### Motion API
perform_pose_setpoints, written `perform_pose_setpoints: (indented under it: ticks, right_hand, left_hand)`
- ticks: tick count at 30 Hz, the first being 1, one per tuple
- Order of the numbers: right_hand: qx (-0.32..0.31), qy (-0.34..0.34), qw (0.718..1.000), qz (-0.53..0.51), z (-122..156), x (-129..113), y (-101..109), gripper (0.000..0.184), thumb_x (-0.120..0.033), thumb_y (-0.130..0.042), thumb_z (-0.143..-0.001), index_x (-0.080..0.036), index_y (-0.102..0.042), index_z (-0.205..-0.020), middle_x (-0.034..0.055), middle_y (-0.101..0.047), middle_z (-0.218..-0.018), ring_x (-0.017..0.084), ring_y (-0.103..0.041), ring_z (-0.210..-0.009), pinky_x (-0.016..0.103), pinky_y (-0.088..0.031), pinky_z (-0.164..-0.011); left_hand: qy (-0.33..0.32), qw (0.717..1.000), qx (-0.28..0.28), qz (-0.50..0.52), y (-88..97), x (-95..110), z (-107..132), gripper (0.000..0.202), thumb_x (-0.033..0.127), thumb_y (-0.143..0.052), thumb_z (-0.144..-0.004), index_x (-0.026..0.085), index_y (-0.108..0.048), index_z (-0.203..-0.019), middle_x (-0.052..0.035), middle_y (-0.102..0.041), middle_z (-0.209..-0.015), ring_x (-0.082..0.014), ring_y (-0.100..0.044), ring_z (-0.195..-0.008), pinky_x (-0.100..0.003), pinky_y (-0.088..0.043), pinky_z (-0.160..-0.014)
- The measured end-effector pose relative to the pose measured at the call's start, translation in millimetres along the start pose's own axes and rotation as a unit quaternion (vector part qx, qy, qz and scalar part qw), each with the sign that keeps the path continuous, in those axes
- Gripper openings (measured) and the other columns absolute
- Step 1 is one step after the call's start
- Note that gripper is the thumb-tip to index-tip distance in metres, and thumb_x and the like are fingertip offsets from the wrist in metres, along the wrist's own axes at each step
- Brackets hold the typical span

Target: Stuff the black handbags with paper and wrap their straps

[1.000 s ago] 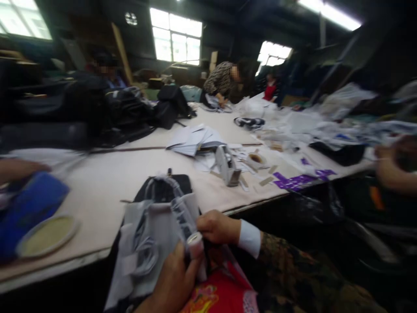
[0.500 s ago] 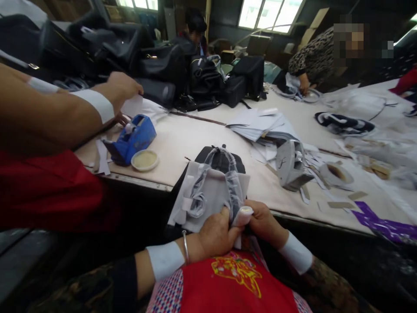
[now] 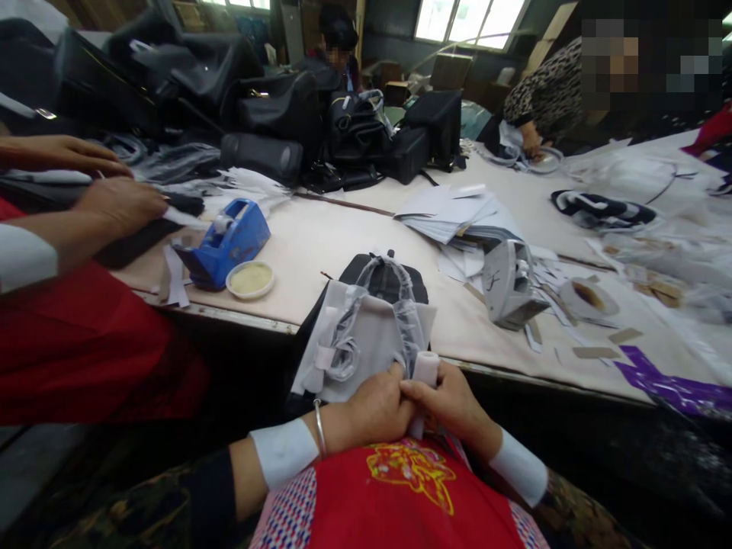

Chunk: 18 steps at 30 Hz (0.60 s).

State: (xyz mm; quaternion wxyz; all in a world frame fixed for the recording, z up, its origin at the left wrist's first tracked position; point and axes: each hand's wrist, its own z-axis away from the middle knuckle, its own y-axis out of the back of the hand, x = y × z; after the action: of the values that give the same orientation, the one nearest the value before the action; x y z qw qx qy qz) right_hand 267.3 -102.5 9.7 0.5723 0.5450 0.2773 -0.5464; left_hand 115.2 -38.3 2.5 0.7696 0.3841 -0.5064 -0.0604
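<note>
A grey bag piece [image 3: 366, 335] with plastic-wrapped straps hangs over the table's near edge onto my lap, on top of a black bag [image 3: 384, 276]. My left hand [image 3: 371, 408] is closed, pinching the lower edge of the grey piece. My right hand [image 3: 451, 400] is closed around a small pale roll [image 3: 426, 370] held upright against the strap, thumb touching my left fingers.
A blue tape dispenser [image 3: 229, 240] and a small round dish [image 3: 250, 278] sit to the left. A grey dispenser [image 3: 508, 286], stacked papers [image 3: 451, 213] and purple strips [image 3: 675, 389] lie right. A neighbour's hands [image 3: 108, 202] work at the left. Black bags [image 3: 274, 107] are piled behind.
The view swung left and down, then steadied. My hands stay on the grey piece; the roll now stands more upright. The neighbour's hand pulled back toward the left.
</note>
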Motion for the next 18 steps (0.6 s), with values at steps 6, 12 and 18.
perform_pose_setpoints:
  ticks: [6, 12, 18]
  right_hand:
    - [0.068, -0.044, 0.996, -0.033, 1, 7, -9, 0.033, -0.046, -0.076, -0.069, -0.015, -0.063, -0.07, -0.0015, -0.058, -0.061, 0.013, -0.049, -0.056, 0.025, -0.042, -0.051]
    - [0.103, -0.072, 0.989, -0.079, 2, 9, -16, 0.033, -0.044, -0.077, -0.066, -0.014, -0.064, -0.071, -0.0015, -0.059, -0.06, 0.012, -0.048, -0.055, 0.025, -0.041, -0.051]
    - [0.104, -0.099, 0.975, -0.17, 5, 7, -21, 0.034, -0.043, -0.079, -0.065, -0.014, -0.063, -0.075, -0.0018, -0.059, -0.06, 0.012, -0.049, -0.053, 0.024, -0.039, -0.049]
  left_hand:
    - [-0.037, 0.991, -0.026, 0.126, 11.8, -2, 3, 0.021, 0.014, -0.043, -0.085, 0.017, -0.06, -0.097, -0.0058, -0.07, -0.092, -0.0189, -0.066, -0.083, -0.03, -0.054, -0.079]
    - [-0.024, 0.992, 0.004, 0.123, 14.3, 2, 7, 0.024, 0.017, -0.041, -0.091, 0.018, -0.064, -0.087, -0.0032, -0.07, -0.08, -0.0162, -0.063, -0.073, -0.026, -0.052, -0.07]
    - [-0.012, 0.991, 0.04, 0.13, 14.2, 7, 14, 0.028, 0.019, -0.042, -0.094, 0.017, -0.068, -0.084, -0.0026, -0.071, -0.073, -0.0154, -0.063, -0.065, -0.025, -0.05, -0.063]
